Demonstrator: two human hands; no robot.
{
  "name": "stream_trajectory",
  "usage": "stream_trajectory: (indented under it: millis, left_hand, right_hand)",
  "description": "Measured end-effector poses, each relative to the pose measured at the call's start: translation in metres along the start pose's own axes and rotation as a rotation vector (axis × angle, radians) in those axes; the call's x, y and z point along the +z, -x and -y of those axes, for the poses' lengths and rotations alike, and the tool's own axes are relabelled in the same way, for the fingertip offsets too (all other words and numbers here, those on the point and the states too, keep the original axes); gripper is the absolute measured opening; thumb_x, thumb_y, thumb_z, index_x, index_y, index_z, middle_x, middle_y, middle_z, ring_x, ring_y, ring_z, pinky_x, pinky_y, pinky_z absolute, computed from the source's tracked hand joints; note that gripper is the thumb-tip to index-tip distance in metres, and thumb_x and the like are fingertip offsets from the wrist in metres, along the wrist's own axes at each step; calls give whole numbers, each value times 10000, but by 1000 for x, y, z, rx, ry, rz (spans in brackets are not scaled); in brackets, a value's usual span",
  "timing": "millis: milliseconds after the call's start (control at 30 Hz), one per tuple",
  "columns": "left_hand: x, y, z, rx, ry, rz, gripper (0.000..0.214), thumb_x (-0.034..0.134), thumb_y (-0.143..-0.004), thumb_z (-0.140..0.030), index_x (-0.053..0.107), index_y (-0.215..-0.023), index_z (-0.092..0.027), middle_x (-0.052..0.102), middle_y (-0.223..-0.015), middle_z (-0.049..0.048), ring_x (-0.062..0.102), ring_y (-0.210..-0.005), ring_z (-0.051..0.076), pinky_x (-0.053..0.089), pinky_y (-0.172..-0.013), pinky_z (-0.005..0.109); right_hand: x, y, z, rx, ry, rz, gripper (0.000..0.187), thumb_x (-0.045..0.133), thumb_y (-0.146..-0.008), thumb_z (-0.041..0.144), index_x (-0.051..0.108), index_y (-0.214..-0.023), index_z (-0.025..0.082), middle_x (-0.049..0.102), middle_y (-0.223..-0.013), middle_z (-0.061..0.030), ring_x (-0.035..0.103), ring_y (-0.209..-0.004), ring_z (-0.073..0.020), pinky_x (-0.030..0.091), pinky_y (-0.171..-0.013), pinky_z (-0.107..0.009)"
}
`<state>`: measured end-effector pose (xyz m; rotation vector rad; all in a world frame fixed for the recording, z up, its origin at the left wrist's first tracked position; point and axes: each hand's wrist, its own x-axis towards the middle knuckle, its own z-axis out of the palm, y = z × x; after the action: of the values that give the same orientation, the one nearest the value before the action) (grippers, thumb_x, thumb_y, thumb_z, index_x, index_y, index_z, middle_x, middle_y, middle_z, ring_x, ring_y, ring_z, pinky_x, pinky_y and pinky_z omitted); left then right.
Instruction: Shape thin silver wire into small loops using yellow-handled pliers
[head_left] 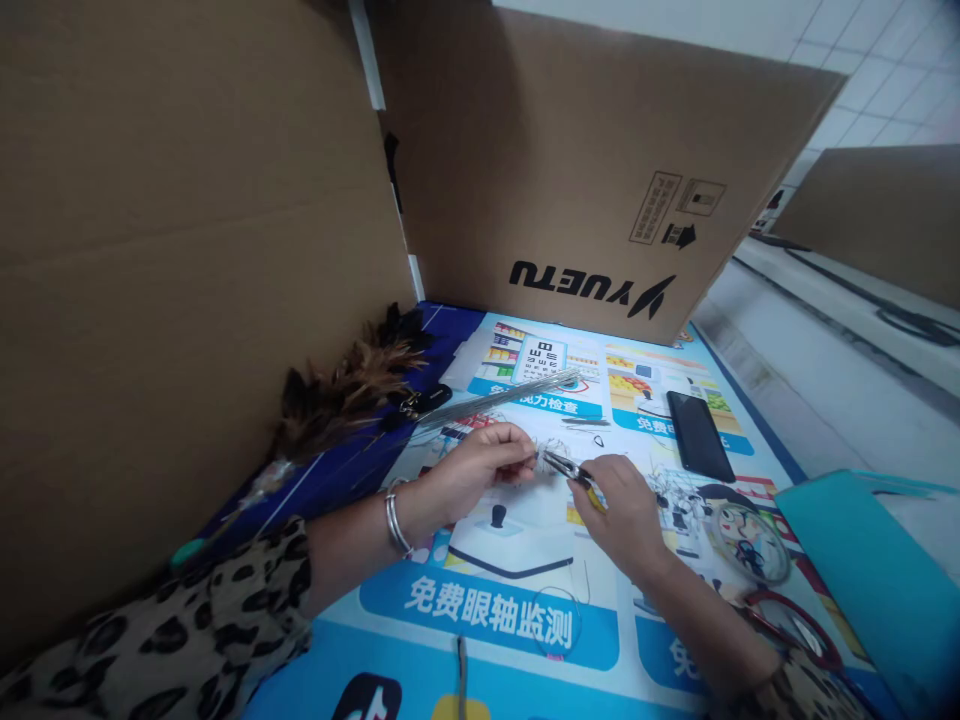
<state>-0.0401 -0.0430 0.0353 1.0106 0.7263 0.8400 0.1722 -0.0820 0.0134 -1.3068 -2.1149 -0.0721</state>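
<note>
My left hand [480,465] is closed in a pinch on a small tangle of thin wire [551,448] held just above the table. My right hand [622,510] grips small pliers [571,470] with yellow handles, their jaws pointing left and meeting the wire tangle. A silver bangle sits on my left wrist. Both hands hover over a printed poster [510,610] that covers the table. A bundle of straight thin metal wires [502,397] lies just beyond my left hand.
A feather duster [337,400] lies at the left along a cardboard wall [172,250]. A cardboard box [600,170] stands behind. A black phone [700,435] lies at the right, a roll of clear tape [750,540] and red scissors [795,625] nearer, beside a teal box [877,580].
</note>
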Motion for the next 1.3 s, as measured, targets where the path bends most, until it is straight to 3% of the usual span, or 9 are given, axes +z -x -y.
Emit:
stream_trajectory:
  millis: [200,400,600,1100,1300]
  left_hand:
    - [1,1,-2,-8,158,51,200,624,-762,-292,514,-790,-127,585,-700,20,528,-571,81,376,-547,207]
    - [1,1,0,-3,178,93,195,609,-774,-297,515,-789,-127,588,-719,30,554,-601,94,387,-557,213]
    - [-1,0,6,-40,43,21,168,586,-760,-290,523,-779,-135,595,-678,13,537,-526,77,385,-535,202]
    - [4,0,7,32,-398,-132,83,543,-691,-218,506,-660,-150,506,-536,-31,460,-434,71,348,-406,171]
    - [2,0,11,55,-448,-122,70,550,-689,-213,518,-675,-153,489,-517,-37,460,-419,77,333,-386,168]
  right_hand:
    - [-5,-2,-6,-110,270,-26,145,517,-836,266,580,-918,164,584,-826,-84,506,-824,-208,383,-747,-346]
    - [-1,-1,-8,-79,250,-22,167,523,-840,292,570,-928,159,584,-852,-89,504,-841,-211,377,-748,-347]
    - [-3,-2,-5,-117,295,-23,157,533,-838,288,567,-924,161,585,-844,-77,494,-832,-204,359,-743,-341]
    - [-9,-3,-1,-230,468,3,196,490,-864,323,579,-954,173,568,-828,-85,469,-797,-207,321,-690,-343]
    - [-11,-2,0,-258,518,45,198,494,-865,327,581,-962,178,567,-824,-80,460,-779,-204,312,-689,-350]
